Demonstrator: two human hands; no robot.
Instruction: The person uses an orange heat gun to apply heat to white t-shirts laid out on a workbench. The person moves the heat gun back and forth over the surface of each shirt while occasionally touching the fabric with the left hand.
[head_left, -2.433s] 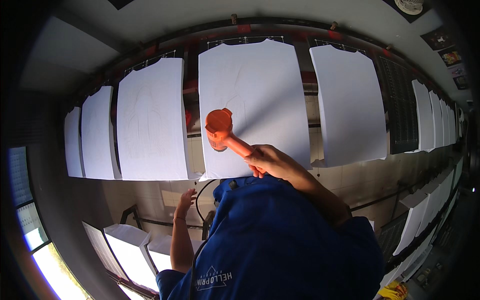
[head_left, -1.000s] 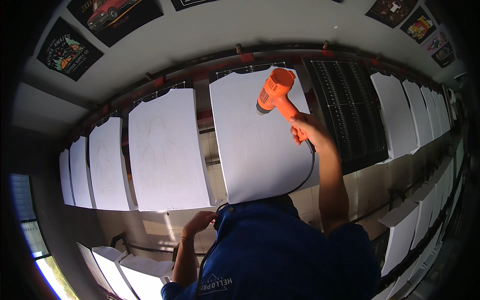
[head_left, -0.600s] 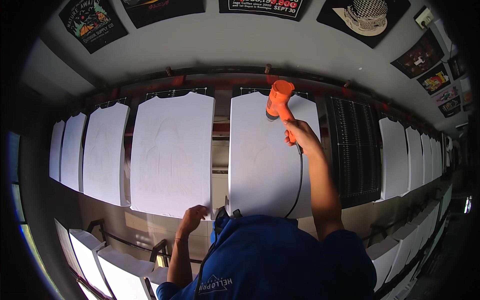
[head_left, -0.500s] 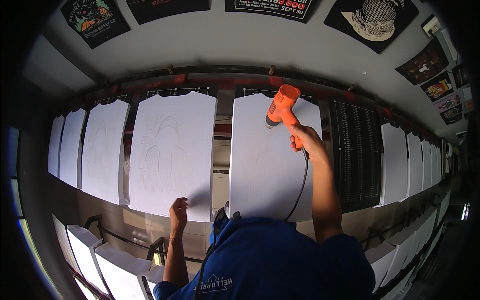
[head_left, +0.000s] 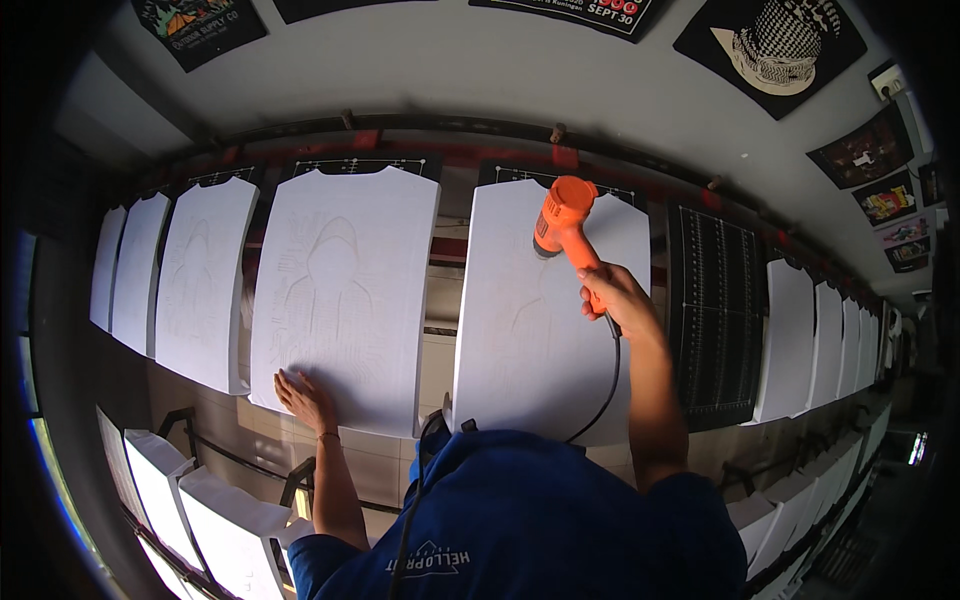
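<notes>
Two hands: we are seeing the right hand (head_left: 617, 302) and the left hand (head_left: 306, 402) reaching forward, well apart from each other
Heat gun: the orange heat gun (head_left: 571, 215) is hanging above the upper part of the right white shirt (head_left: 520, 350), and its dark nozzle (head_left: 542, 249) is pointing downward at the cloth; if it is touching, we cannot tell
Right grip: the fingers are clenching around the handle of the heat gun
Left grip: we are finding it released, the fingers lying extended at the lower left corner of the left white shirt (head_left: 350, 300), which is showing a faint hooded figure
Cord: the black cord (head_left: 613, 375) is running down from the handle
Board: the black board (head_left: 713, 315) is lying just to the right, showing rows of white marks
</notes>
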